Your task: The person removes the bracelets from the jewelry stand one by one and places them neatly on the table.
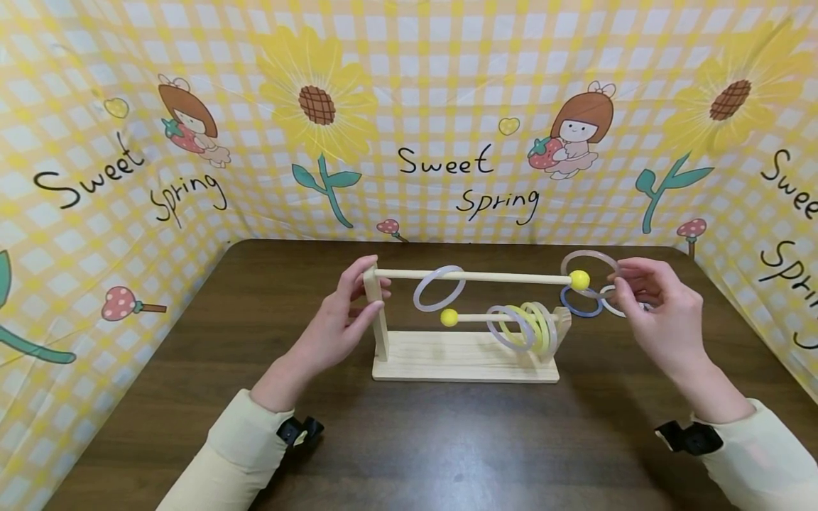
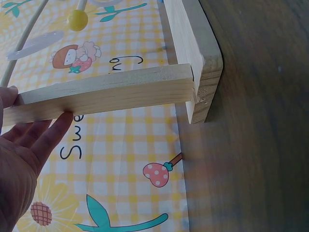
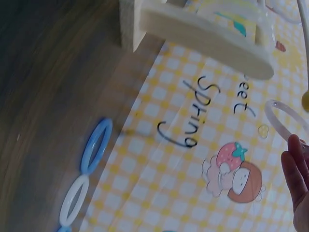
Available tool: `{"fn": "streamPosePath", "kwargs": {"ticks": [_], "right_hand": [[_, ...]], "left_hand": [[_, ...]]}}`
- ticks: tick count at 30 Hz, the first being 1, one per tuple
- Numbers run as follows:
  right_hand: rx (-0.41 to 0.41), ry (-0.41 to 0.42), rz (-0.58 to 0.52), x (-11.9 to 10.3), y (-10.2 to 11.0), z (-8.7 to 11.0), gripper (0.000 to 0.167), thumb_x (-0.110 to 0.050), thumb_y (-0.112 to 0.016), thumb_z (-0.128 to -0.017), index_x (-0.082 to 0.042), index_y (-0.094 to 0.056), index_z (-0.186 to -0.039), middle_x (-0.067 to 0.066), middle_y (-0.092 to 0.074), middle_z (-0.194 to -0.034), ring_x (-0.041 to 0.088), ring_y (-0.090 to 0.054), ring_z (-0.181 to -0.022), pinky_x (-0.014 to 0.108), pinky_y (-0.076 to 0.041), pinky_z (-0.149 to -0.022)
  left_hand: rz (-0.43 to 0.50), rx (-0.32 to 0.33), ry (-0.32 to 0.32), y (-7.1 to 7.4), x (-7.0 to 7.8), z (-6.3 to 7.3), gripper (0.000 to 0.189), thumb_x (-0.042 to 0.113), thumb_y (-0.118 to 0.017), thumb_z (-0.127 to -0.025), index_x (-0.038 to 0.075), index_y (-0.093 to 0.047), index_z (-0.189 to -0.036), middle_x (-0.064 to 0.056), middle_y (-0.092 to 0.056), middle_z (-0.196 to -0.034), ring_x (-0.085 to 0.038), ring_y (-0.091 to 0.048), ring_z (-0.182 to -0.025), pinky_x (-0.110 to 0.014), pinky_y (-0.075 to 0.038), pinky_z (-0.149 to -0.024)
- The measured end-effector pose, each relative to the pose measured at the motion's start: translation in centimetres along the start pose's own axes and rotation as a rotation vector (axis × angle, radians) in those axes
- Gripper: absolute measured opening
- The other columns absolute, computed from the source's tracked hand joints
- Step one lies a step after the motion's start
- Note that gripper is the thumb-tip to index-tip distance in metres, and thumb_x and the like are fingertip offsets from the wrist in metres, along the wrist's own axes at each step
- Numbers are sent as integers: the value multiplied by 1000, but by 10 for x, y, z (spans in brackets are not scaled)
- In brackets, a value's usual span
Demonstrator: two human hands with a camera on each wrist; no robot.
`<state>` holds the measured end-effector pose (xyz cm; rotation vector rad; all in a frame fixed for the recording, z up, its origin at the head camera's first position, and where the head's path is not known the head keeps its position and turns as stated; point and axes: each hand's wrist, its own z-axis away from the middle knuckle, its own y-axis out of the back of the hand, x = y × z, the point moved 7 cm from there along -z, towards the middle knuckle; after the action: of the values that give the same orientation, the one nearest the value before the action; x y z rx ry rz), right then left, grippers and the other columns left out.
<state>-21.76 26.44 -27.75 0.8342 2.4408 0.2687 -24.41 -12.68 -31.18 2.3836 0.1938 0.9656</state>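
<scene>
A wooden stand (image 1: 460, 365) has a left post (image 1: 380, 333) with an upper rod (image 1: 498, 277) ending in a yellow ball (image 1: 579, 280). My left hand (image 1: 339, 312) grips this post near its top, thumb and fingers on either side. One pale lilac ring (image 1: 419, 301) hangs on the upper rod. Between thumb and fingers my right hand (image 1: 667, 312) pinches a translucent pinkish ring (image 1: 591, 253), right beside the ball; in the right wrist view this ring (image 3: 273, 116) looks apart from it. Several clear and yellow rings (image 1: 548, 323) hang on the lower rod (image 1: 473, 318).
Behind the stand's right end, a blue ring (image 1: 581, 314) and a white ring (image 1: 608, 308) lie on the dark table (image 1: 287, 454); part of another blue ring (image 3: 64, 229) shows in the right wrist view. A yellow checked cloth (image 1: 434, 92) encloses the table's back and sides.
</scene>
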Motion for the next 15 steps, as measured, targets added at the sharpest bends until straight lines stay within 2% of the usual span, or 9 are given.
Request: {"fn": "streamPosePath", "kwargs": {"ticks": [2,9,15], "right_hand": [[-8,-14,11,4,4,-1,31,21,-65,-77,11,-63,-107,-17,-66,-92,-14,-58,-73,4,-44,-67],[-45,-39,70,19,14,1,34,21,-67,-76,9,-63,-108,-22,-61,-88,-16,-56,-71,2,-43,-67],[-98,-30,138,32,20,0,33,20,-67,-76,8,-62,-106,-35,-53,-91,-22,-52,-73,0,-41,-65]], "left_hand": [[-1,1,0,0,0,0,63,-6,-54,-95,14,-23,-146,-14,-58,-119,-27,-62,-105,-39,-57,-69],[-12,1,-14,-1,-1,0,63,-7,-54,-95,15,-24,-146,-15,-59,-118,-30,-62,-104,-40,-57,-68],[-7,0,-5,0,-1,0,64,-7,-54,-95,15,-23,-146,-15,-58,-118,-29,-62,-104,-39,-57,-69]]}}
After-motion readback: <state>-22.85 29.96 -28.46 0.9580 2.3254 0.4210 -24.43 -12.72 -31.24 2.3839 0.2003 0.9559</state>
